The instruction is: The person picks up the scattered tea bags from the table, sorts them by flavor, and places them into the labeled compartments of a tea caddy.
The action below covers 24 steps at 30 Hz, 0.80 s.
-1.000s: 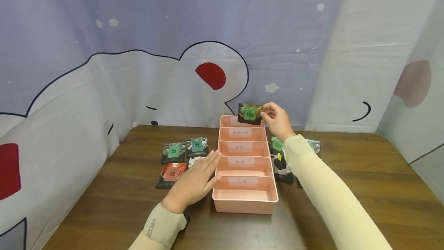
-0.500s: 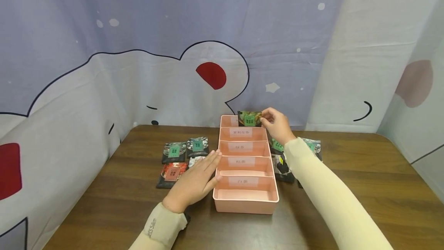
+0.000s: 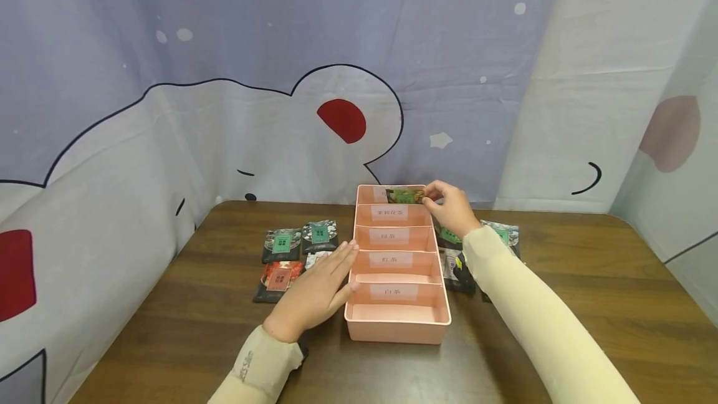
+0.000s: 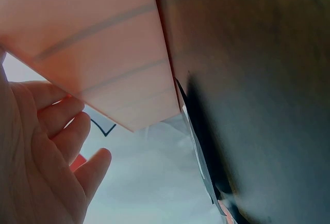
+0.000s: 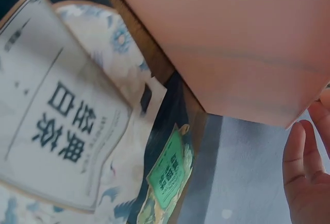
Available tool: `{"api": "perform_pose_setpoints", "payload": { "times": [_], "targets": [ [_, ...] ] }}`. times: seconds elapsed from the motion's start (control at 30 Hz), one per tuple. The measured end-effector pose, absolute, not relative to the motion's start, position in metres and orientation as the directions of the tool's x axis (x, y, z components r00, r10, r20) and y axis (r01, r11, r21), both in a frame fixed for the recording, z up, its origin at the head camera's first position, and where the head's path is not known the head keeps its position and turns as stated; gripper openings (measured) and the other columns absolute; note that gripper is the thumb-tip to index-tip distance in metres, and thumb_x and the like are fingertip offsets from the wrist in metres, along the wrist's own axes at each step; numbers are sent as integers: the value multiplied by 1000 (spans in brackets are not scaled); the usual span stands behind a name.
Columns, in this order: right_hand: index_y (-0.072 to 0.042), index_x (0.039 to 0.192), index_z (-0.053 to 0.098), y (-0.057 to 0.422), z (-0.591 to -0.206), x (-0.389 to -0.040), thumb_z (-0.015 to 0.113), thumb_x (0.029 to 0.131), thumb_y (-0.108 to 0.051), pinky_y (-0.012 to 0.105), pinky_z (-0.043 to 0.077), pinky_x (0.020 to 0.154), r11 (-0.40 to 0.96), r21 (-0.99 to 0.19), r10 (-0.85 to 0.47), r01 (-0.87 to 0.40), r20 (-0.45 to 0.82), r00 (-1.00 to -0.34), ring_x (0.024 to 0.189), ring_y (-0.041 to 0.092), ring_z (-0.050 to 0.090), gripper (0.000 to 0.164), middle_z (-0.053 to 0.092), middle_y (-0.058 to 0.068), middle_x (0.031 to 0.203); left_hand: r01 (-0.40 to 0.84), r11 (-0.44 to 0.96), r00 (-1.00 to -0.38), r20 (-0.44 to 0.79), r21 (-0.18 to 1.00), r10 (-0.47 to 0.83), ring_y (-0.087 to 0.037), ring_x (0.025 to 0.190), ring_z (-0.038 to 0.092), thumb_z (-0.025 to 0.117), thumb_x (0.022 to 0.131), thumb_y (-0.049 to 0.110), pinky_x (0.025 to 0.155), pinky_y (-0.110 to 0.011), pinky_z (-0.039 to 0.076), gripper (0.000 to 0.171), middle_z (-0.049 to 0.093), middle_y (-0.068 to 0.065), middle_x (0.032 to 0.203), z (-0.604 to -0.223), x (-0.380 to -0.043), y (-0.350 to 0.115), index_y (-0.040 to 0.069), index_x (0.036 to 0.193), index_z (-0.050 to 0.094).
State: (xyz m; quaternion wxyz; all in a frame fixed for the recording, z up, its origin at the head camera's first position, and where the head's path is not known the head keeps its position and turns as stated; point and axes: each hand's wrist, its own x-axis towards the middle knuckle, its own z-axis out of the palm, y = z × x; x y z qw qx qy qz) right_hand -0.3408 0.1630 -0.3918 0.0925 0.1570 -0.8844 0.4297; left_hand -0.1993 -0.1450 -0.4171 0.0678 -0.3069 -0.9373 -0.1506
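A long pink divided box [image 3: 395, 333] stands on the table, a white paper label in each compartment. At its far end my right hand [image 3: 453, 209] pinches the right edge of a dark tea sachet [image 3: 405, 196] with a green label. The sachet's lower part is hidden inside the farthest compartment. My left hand [image 3: 314, 297] rests with extended fingers along the box's left rim; in the left wrist view its fingertips [image 4: 77, 105] touch that rim. In the right wrist view only part of the right hand [image 5: 304, 167] shows, by the box's rim.
Left of the box lie several tea sachets, among them a red one [image 3: 280, 278] and a green-labelled one [image 3: 282, 243]. More lie to its right, including a white-labelled sachet [image 5: 56, 115], partly hidden by the right arm. A patterned curtain [image 3: 269, 142] hangs behind the table.
My right hand has lowered the sachet from above the farthest compartment down into it, so less of it shows. The left hand has stayed at the box's left rim.
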Motion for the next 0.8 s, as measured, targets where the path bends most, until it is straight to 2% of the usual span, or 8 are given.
{"api": "perform_pose_setpoints", "payload": {
  "times": [0.23,0.5,0.8],
  "targets": [
    [-3,112,67,167,-397,-343,62,101,-12,53,53,90,596,-719,-210,-358,290,-934,104,34,64,15,69,15,109,591,772,-806,209,234,554,-26,153,24,43,108,46,121,-50,28,68,26,-8,166,-416,-199,-145,5,160,28],
    [0,108,69,166,-402,-342,63,100,-11,50,52,87,637,-673,-215,-377,314,-925,101,33,61,15,60,19,117,585,776,-811,201,235,550,-24,153,23,41,108,47,120,-50,29,68,26,-7,166,-416,-198,-144,6,160,28],
    [-1,106,70,164,-401,-343,64,99,-12,48,52,85,645,-654,-222,-395,335,-916,97,31,61,13,61,17,114,581,778,-813,200,238,546,-24,153,23,42,108,47,121,-51,29,68,26,-7,166,-415,-198,-145,6,160,28]
  ]
}}
